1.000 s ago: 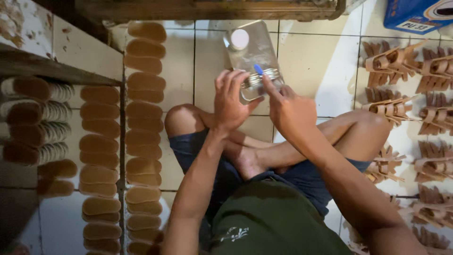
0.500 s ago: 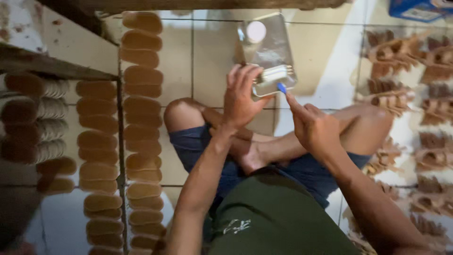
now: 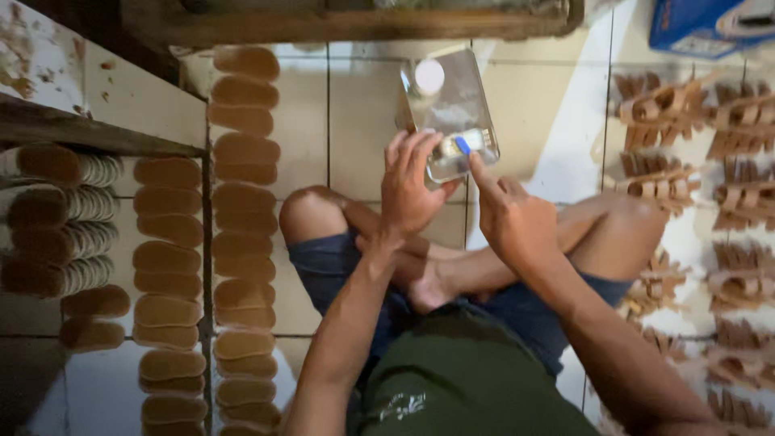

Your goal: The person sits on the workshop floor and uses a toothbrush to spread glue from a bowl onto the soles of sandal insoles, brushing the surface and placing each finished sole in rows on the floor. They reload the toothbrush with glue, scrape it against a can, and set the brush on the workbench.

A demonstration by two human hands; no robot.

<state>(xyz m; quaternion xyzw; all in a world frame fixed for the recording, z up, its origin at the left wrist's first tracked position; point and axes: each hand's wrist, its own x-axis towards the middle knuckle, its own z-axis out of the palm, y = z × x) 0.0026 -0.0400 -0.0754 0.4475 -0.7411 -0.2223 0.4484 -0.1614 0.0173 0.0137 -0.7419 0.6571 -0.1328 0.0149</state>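
Left hand [image 3: 413, 187] grip clasps metal tin [image 3: 452, 109]; right hand [image 3: 513, 216] pinches blue-tipped tool [image 3: 462, 145]; tiled floor [image 3: 363, 121], sole rows [image 3: 242, 210].

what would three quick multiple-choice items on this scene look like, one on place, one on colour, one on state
1. Where do the brown sole rows lie?
A. on the person's left
B. on the lap
C. on the metal tin

2. What colour is the small piece at the right hand fingertip?
A. red
B. blue
C. yellow

3. How is the metal tin held?
A. lifted by both hands
B. steadied on the floor by the left hand
C. untouched

Answers: 1 A, the rows run down the tiles left of the knee; 2 B, the blue piece shows beside the finger; 3 B, left fingers rest on its near end.
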